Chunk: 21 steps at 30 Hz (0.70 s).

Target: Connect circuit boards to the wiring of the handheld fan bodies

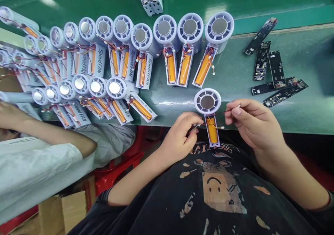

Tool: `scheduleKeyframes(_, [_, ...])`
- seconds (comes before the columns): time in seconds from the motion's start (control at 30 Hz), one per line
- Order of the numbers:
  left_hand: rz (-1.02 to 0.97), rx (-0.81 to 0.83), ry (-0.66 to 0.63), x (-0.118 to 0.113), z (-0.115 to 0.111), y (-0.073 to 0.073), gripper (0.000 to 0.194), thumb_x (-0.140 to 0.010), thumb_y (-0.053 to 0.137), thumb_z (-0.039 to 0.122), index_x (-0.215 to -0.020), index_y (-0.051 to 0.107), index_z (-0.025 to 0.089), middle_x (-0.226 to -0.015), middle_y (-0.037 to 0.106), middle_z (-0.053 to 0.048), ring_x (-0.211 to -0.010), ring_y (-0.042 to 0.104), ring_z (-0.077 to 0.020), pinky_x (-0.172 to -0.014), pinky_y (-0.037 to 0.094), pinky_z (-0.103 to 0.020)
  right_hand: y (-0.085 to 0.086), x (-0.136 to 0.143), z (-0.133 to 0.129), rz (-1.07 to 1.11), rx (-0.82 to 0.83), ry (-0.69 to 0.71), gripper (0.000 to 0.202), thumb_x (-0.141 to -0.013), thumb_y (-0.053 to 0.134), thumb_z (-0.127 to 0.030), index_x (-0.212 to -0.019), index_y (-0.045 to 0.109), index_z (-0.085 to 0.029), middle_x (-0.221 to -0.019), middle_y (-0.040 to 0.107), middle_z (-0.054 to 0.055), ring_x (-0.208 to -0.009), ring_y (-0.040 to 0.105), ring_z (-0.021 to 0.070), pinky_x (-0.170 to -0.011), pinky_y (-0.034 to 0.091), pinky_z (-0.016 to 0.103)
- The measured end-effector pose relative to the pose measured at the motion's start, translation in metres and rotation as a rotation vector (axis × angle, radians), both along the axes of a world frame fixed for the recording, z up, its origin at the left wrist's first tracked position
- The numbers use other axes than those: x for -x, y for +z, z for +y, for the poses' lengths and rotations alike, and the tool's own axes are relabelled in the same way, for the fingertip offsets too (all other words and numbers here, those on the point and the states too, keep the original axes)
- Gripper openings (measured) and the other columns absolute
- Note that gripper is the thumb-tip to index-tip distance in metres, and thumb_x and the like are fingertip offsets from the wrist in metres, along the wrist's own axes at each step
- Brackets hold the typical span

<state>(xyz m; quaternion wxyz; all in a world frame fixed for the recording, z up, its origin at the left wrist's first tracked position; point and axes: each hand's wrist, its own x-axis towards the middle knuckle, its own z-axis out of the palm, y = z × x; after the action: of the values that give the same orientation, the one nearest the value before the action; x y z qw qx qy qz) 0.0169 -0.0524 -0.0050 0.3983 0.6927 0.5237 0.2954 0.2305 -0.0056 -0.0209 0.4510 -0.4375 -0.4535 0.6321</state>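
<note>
A lavender handheld fan lies at the table's front edge, its handle open and pointing toward me. An orange battery sits in that handle, and a loose yellow wire ends in a small white plug. To the right of the fan, my right hand pinches a thin dark red wire near its white connector. My left hand, left of the handle, is closed on a small dark grey piece; a red wire runs to it. Fingers hide most of this piece, so its kind is unclear.
Rows of similar fans with exposed batteries stand along the left and middle. Several black circuit boards lie scattered at right. More boards are stacked at the back. Another person's arm rests at left, near a red stool.
</note>
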Motion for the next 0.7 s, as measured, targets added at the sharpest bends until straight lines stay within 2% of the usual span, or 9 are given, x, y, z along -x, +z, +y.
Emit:
scheduleKeyframes(0.07, [0.000, 0.001, -0.001, 0.000, 0.001, 0.001, 0.034, -0.083, 0.047, -0.001, -0.107, 0.056, 0.022, -0.107, 0.062, -0.004, -0.100, 0.062, -0.0179, -0.088, 0.056, -0.039, 0.002, -0.002, 0.002, 0.009, -0.026, 0.035, 0.011, -0.086, 0.069, -0.030, -0.096, 0.074, -0.029, -0.085, 0.069, -0.001, -0.068, 0.065, 0.0110, -0.064, 0.058, 0.028])
scheduleKeyframes(0.17, [-0.119, 0.168, 0.071, -0.002, 0.000, 0.001, 0.031, -0.086, 0.049, 0.005, -0.113, 0.054, 0.022, -0.101, 0.063, -0.004, -0.085, 0.063, -0.0151, -0.078, 0.059, -0.034, 0.009, -0.001, 0.001, -0.080, -0.187, 0.128, 0.021, -0.088, 0.066, -0.023, -0.104, 0.075, -0.034, -0.100, 0.069, 0.001, -0.087, 0.067, 0.0138, -0.076, 0.059, 0.032])
scheduleKeyframes(0.23, [-0.242, 0.324, 0.118, -0.004, -0.002, 0.001, 0.031, -0.089, 0.049, 0.009, -0.118, 0.050, 0.022, -0.092, 0.062, -0.003, -0.071, 0.063, -0.0118, -0.066, 0.060, -0.028, 0.015, 0.002, -0.001, -0.171, -0.299, 0.205, 0.031, -0.088, 0.064, -0.017, -0.111, 0.072, -0.035, -0.096, 0.070, 0.000, -0.089, 0.067, 0.0145, -0.080, 0.058, 0.033])
scheduleKeyframes(0.3, [-0.326, 0.398, 0.133, -0.006, -0.003, 0.002, 0.031, -0.090, 0.048, 0.010, -0.119, 0.049, 0.023, -0.091, 0.060, -0.002, -0.065, 0.061, -0.0092, -0.057, 0.058, -0.021, 0.019, 0.008, -0.003, -0.253, -0.330, 0.237, 0.039, -0.086, 0.065, -0.014, -0.121, 0.066, -0.032, -0.086, 0.070, -0.002, -0.079, 0.068, 0.0135, -0.077, 0.058, 0.032])
scheduleKeyframes(0.37, [-0.360, 0.368, 0.136, -0.008, -0.003, 0.004, 0.029, -0.090, 0.047, 0.010, -0.116, 0.050, 0.024, -0.106, 0.057, -0.004, -0.062, 0.061, -0.0056, -0.051, 0.055, -0.017, 0.022, 0.013, -0.005, -0.330, -0.334, 0.224, 0.038, -0.083, 0.068, -0.014, -0.119, 0.063, -0.028, -0.080, 0.069, -0.004, -0.071, 0.066, 0.0123, -0.071, 0.057, 0.030])
scheduleKeyframes(0.47, [-0.363, 0.276, 0.123, -0.008, -0.003, 0.007, 0.023, -0.092, 0.047, 0.011, -0.109, 0.055, 0.024, -0.126, 0.046, -0.006, -0.060, 0.061, -0.0012, -0.047, 0.051, -0.015, 0.023, 0.019, -0.004, -0.460, -0.489, 0.239, 0.016, -0.082, 0.070, -0.013, -0.093, 0.066, -0.024, -0.079, 0.070, -0.002, -0.071, 0.066, 0.0128, -0.068, 0.055, 0.028])
scheduleKeyframes(0.53, [-0.327, 0.251, 0.101, -0.007, -0.002, 0.009, 0.013, -0.093, 0.050, 0.015, -0.103, 0.057, 0.022, -0.126, 0.045, -0.006, -0.061, 0.060, -0.0014, -0.048, 0.051, -0.016, 0.023, 0.020, -0.004, -0.504, -0.615, 0.244, 0.010, -0.084, 0.068, -0.013, -0.085, 0.066, -0.023, -0.081, 0.072, -0.001, -0.075, 0.067, 0.0142, -0.070, 0.055, 0.030])
scheduleKeyframes(0.6, [-0.274, 0.238, 0.086, -0.006, 0.000, 0.012, 0.006, -0.093, 0.054, 0.020, -0.096, 0.059, 0.020, -0.124, 0.047, -0.007, -0.065, 0.060, -0.0031, -0.052, 0.053, -0.018, 0.023, 0.021, -0.003, -0.512, -0.676, 0.229, 0.012, -0.086, 0.065, -0.012, -0.087, 0.068, -0.024, -0.083, 0.072, 0.001, -0.079, 0.068, 0.0149, -0.071, 0.055, 0.030])
scheduleKeyframes(0.7, [-0.192, 0.183, 0.076, -0.005, 0.003, 0.015, 0.006, -0.093, 0.056, 0.021, -0.090, 0.061, 0.019, -0.119, 0.051, -0.007, -0.086, 0.062, -0.0125, -0.063, 0.057, -0.023, 0.023, 0.021, -0.004, -0.525, -0.729, 0.232, 0.014, -0.086, 0.063, -0.012, -0.089, 0.068, -0.024, -0.083, 0.072, 0.001, -0.079, 0.067, 0.0148, -0.070, 0.055, 0.031])
